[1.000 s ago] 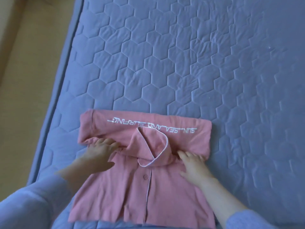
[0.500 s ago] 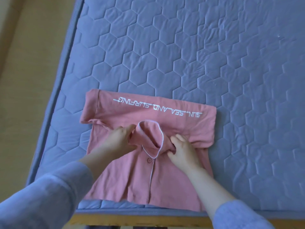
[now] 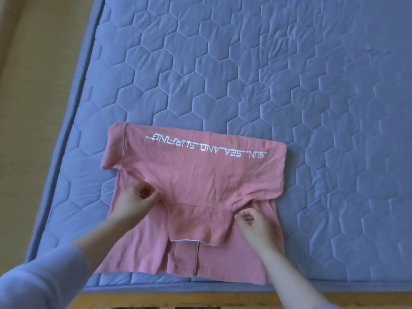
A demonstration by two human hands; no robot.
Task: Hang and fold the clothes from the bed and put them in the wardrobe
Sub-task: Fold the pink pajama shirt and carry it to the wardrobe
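Left hand (image 3: 133, 204) on creased pink shirt (image 3: 200, 175)

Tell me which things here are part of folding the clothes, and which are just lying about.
In the job:
pink shirt
left hand, gripping its fold
right hand, gripping its fold
blue mattress, the surface under it

Just there:
wooden bed frame
floor
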